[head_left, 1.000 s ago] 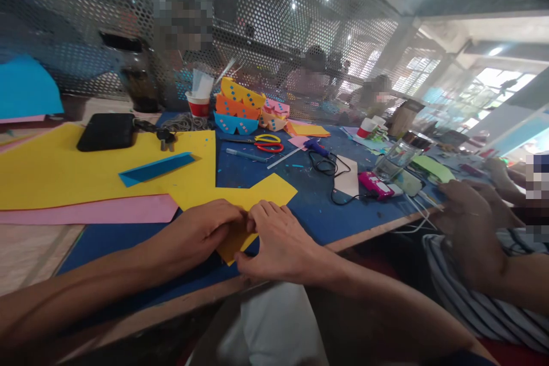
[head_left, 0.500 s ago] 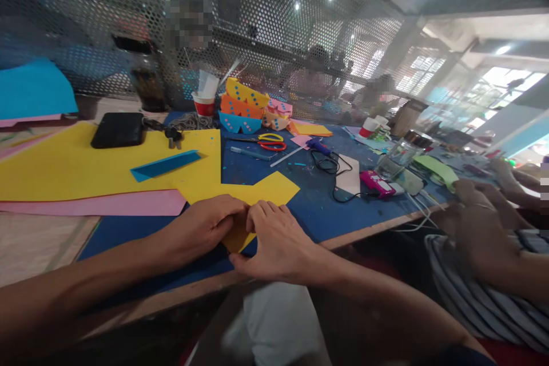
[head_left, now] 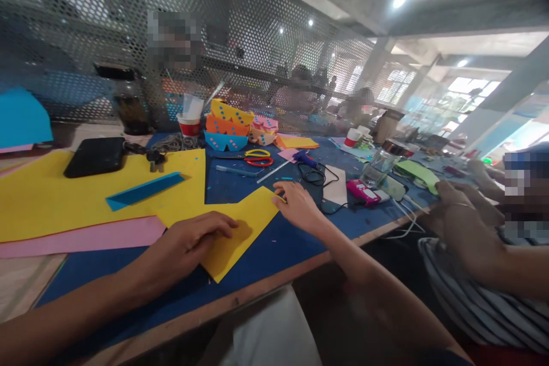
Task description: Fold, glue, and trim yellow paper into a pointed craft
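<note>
A folded strip of yellow paper [head_left: 240, 229] lies on the blue table mat [head_left: 283, 246] in front of me. My left hand [head_left: 189, 246] rests flat on its near end, fingers stretched out and pressing it down. My right hand [head_left: 295, 203] lies at the strip's far right corner, fingers spread on the paper's edge. Neither hand grips anything.
A large yellow sheet [head_left: 55, 194] with a blue strip [head_left: 143, 190] and a pink sheet [head_left: 81, 235] lie to the left. A black pouch [head_left: 95, 156], scissors [head_left: 251, 157], a pen [head_left: 235, 171], paper masks [head_left: 227, 124], cables [head_left: 317, 174] and a pink device [head_left: 362, 191] lie further back. Another person's hands [head_left: 463, 223] work at the right.
My right hand has slid away from my left along the yellow strip to its far corner. The left hand stays pressing the near end. The camera view shifted slightly.
</note>
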Demonstrator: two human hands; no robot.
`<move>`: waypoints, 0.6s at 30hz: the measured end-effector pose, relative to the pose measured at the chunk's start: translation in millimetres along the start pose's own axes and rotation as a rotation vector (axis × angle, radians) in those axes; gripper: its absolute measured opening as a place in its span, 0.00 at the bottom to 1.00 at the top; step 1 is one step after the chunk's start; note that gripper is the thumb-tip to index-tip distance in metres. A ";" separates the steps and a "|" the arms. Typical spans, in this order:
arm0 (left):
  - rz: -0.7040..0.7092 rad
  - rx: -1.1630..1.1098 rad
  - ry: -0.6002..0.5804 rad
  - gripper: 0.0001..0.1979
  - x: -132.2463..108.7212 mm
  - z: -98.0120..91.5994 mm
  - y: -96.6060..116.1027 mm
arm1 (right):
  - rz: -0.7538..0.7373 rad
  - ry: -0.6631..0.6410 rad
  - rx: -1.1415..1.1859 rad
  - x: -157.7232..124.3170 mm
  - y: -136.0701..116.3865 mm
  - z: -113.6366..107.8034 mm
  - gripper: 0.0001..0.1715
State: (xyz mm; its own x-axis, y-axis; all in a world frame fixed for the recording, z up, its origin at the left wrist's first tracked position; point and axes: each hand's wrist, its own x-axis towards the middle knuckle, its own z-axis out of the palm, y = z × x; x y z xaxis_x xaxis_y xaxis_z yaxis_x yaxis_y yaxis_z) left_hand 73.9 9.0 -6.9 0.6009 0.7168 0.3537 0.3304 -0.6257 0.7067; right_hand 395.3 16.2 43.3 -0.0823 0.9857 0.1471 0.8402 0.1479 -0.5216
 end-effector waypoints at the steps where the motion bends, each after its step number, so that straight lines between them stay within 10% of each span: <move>1: 0.003 -0.001 0.004 0.16 -0.6 0.2 -1.2 | 0.000 -0.005 0.026 4.1 3.0 2.6 0.20; 12: -0.009 0.131 0.196 0.21 -5.3 -4.1 -22.1 | -0.108 -0.032 0.457 32.5 32.6 6.7 0.11; 18: -0.254 0.188 0.265 0.38 13.6 -32.7 -20.1 | -0.332 -0.005 0.672 31.6 31.4 -26.3 0.23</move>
State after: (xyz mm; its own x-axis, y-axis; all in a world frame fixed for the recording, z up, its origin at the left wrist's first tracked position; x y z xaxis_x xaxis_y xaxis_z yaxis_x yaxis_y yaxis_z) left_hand 51.7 41.3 3.8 0.2828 0.8948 0.3454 0.5858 -0.4463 0.6765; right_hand 433.2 49.9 53.7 -0.2781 0.8808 0.3832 0.2631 0.4535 -0.8515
